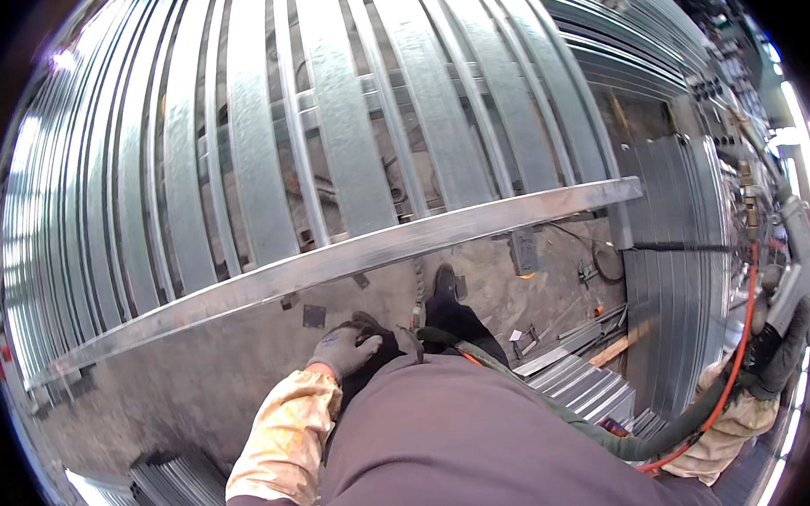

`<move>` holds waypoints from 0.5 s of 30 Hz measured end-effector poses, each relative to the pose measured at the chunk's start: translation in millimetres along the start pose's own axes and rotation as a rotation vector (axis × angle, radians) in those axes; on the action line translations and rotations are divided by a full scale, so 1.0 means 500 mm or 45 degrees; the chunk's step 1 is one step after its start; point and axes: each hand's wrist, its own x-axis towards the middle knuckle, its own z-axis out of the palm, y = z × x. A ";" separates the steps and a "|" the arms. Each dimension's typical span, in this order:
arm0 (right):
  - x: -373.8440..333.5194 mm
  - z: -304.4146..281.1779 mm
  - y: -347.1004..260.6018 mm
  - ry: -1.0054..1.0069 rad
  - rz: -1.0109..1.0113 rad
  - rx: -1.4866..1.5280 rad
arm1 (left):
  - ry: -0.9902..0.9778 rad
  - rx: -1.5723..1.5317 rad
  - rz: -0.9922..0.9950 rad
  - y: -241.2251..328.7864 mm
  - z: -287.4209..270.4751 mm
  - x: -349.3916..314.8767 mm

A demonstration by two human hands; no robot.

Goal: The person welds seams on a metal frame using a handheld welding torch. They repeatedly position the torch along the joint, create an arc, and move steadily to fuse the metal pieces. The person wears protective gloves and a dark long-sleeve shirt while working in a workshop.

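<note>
My left hand (346, 349), in a grey work glove, rests by my leg at the lower middle, its fingers loosely spread and nothing visible in them. Far off to the right, my gloved right hand (770, 367) is closed round a grey tool (783, 302); the picture's rim distorts it, and its exact kind is unclear. A red hose (749, 317) and a thicker dark green hose (607, 442) curve past the right arm. Ahead of me lies a wide rack of parallel galvanized metal profiles (345, 155), joined along its near side by a long metal rail (368, 252).
Stacked metal profiles (668, 285) stand at the right, and more (577, 391) lie beside my legs. Dark square plates (314, 315) and small scraps lie on the concrete floor (183, 384). A coiled cable (607, 259) lies near the rail's right end. Another stack (175, 489) sits lower left.
</note>
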 end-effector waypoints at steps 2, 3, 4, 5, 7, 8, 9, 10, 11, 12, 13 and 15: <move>-0.015 -0.067 -0.036 0.185 0.002 0.007 | 0.021 0.031 0.027 -0.011 0.022 0.011; -0.018 -0.092 -0.050 0.271 -0.003 0.018 | 0.073 0.016 0.079 -0.017 0.037 0.020; -0.012 -0.180 -0.072 0.008 0.023 0.034 | 0.127 -0.051 0.100 0.004 0.036 0.017; -0.011 -0.241 -0.088 -0.104 0.003 0.004 | 0.169 -0.115 0.127 0.041 0.031 0.011; -0.003 -0.340 -0.108 -0.199 -0.092 -0.081 | 0.357 -0.170 0.192 0.083 0.053 0.019; 0.013 -0.370 -0.097 -0.042 -0.143 -0.114 | 0.444 -0.216 0.255 0.100 0.065 0.027; 0.028 -0.399 -0.088 0.120 -0.194 -0.153 | 0.531 -0.266 0.319 0.122 0.076 0.039; 0.049 -0.387 -0.076 0.415 -0.226 -0.178 | 0.620 -0.319 0.375 0.156 0.087 0.048; 0.072 -0.377 -0.064 0.707 -0.255 -0.203 | 0.704 -0.349 0.377 0.192 0.098 0.053; 0.090 -0.501 -0.045 0.563 -0.231 -0.159 | 0.782 -0.344 0.434 0.233 0.106 0.061; 0.110 -0.601 -0.050 0.401 -0.214 -0.140 | 0.865 -0.371 0.491 0.267 0.113 0.076; 0.154 -0.792 -0.028 0.318 -0.136 -0.037 | 0.934 -0.437 0.519 0.357 0.134 0.104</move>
